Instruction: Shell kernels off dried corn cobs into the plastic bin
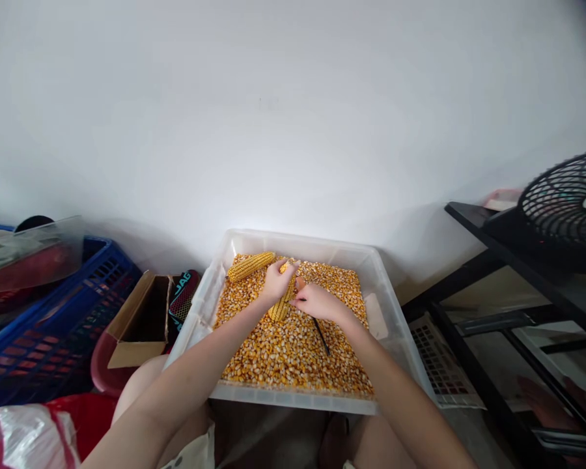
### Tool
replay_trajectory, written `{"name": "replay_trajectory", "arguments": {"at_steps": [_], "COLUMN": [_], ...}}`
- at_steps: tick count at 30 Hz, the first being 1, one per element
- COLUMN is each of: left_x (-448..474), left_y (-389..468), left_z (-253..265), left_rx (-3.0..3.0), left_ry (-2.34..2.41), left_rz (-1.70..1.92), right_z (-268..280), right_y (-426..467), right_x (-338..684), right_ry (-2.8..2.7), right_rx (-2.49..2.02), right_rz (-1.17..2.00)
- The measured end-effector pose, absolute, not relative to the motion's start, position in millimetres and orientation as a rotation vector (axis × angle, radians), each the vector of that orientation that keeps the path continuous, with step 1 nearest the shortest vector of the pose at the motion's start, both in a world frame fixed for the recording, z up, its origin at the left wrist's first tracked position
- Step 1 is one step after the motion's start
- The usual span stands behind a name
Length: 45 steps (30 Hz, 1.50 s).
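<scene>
Centrally, just below the middle of the frame, I see a translucent plastic tub (395, 319) holding a broad layer of loose yellow and white corn kernels (278, 361). Two bare forearms reach up into it from the bottom of the frame. The left hand (276, 283) has its fingers curled around the upper part of a corn cob (280, 307), which stands at a slant over the kernels near the tub's center. The right hand (317, 302) is close against the cob's right side, its fingers bent inward; I cannot tell whether they pinch anything. From beneath that hand a thin black rod (321, 335) slants toward the lower right; whether it is held is hidden from me. Another yellow cob (251, 266) lies on the kernels at the tub's upper left. On the left of the frame I see a blue plastic basket (105, 260) and an open cardboard box (137, 354). On the right, a black fan (566, 195) tops a dark frame (493, 241). A pale wall (293, 130) fills the upper half.
</scene>
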<state>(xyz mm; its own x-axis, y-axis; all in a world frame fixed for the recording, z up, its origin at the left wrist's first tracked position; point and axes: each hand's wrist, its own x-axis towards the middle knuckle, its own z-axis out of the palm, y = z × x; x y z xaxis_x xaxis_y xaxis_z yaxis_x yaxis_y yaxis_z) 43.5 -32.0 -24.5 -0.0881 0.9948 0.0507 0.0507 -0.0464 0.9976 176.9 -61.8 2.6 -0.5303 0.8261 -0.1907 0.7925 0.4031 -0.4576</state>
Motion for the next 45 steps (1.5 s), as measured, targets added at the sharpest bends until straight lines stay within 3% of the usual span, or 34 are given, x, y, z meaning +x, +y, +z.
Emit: {"name": "replay_trajectory", "arguments": {"at_steps": [9,24,30,35,45], "left_x": [55.6,53.7,46.1,31.3,26.6], "left_y": [-42.7,-50.1,-34.6,-22.8,-21.6], "left_z": [-28.0,-23.6,-12.9,-9.3,-8.1], "left_rx": [1.733,2.066,1.561,1.13,1.089], "left_ry": [1.358,1.193,1.214,0.958,0.954], "left_rz": [1.25,1.062,1.369,1.237,1.242], "right_z": [-5.1,-9.2,-8.2,-7.1,1.4], "right_y": [-51.0,-51.7,-52.8,-50.0,-53.6], "right_x": [183.1,189.6,185.6,189.4,191.1], "right_ry": [-2.632,-2.634,-2.646,-2.516,-2.475], "right_rx": [-1.418,-1.449,-1.401,-1.362,-1.381], "right_rz": [1.03,1.142,1.176,1.242,1.098]}}
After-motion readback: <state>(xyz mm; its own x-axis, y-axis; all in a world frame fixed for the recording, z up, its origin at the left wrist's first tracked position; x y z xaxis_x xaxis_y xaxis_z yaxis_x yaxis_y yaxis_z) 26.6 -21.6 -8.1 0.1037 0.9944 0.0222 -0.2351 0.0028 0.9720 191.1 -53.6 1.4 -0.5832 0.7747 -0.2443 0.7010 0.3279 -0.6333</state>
